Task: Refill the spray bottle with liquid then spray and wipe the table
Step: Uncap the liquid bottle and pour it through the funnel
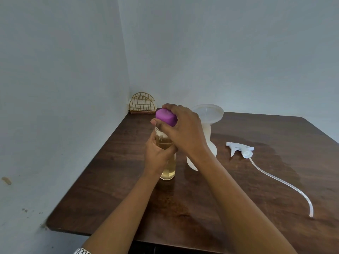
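A clear bottle (pixel 167 171) of yellowish liquid stands upright on the dark wooden table (pixel 110 180). My left hand (pixel 157 154) grips its body. My right hand (pixel 183 131) grips the purple cap (pixel 166 117) at the bottle's top. Just behind my right hand stands a white translucent spray bottle (pixel 211 149) with a clear funnel (pixel 208 112) sitting in its neck; my right wrist hides part of it. The white spray head (pixel 239 149) lies on the table to the right, with its long clear tube (pixel 282 182) curving toward the front right.
A gold wire holder (pixel 142 104) with something white in it stands in the far corner against the walls. The table's left edge runs beside the left wall. A damp-looking sheen shows on the wood near the spray head.
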### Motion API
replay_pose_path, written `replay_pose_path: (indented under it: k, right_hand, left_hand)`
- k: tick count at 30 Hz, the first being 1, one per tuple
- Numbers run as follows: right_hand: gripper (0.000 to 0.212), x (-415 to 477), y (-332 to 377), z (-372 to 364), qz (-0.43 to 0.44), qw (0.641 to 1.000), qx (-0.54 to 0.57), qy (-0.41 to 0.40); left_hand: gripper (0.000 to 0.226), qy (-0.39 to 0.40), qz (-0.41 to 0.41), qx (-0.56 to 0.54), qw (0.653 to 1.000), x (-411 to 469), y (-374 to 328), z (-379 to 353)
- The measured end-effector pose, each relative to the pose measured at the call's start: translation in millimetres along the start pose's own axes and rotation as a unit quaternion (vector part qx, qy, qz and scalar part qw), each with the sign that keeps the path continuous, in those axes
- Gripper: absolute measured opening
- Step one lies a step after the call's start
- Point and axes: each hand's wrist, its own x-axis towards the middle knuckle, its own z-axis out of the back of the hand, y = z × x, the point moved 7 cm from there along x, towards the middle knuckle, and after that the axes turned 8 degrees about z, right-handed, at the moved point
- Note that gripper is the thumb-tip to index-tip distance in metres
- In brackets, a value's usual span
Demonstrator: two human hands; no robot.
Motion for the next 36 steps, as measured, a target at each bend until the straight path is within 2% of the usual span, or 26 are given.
replay_pose_path:
  k: [9,22,25,29,32,36]
  right_hand:
    - [0.053,3,-5,-2,0.000,0.998,0.061,-0.002]
    - [0.051,5,-10,-1,0.002,0.995,0.105,0.000]
    - [0.047,4,-11,-1,0.003,0.992,0.124,0.000]
    - [0.043,1,-19,-4,-0.018,0.967,0.249,0.044]
    - [0.050,1,-21,-8,-0.029,0.950,0.300,0.084]
    - [0.063,-1,-21,-12,-0.041,0.942,0.320,0.096]
  left_hand:
    - [0.058,0.044,0.013,-0.011,0.999,6,5,0]
    - [0.071,0.115,0.034,-0.031,0.992,13,8,-4]
    - [0.061,0.143,0.044,-0.028,0.988,14,9,-5]
    - [0.032,0.184,0.038,-0.010,0.982,14,11,-5]
    - [0.032,0.179,0.029,-0.005,0.983,10,9,-6]
    - [0.034,0.180,0.033,-0.019,0.983,10,9,-6]
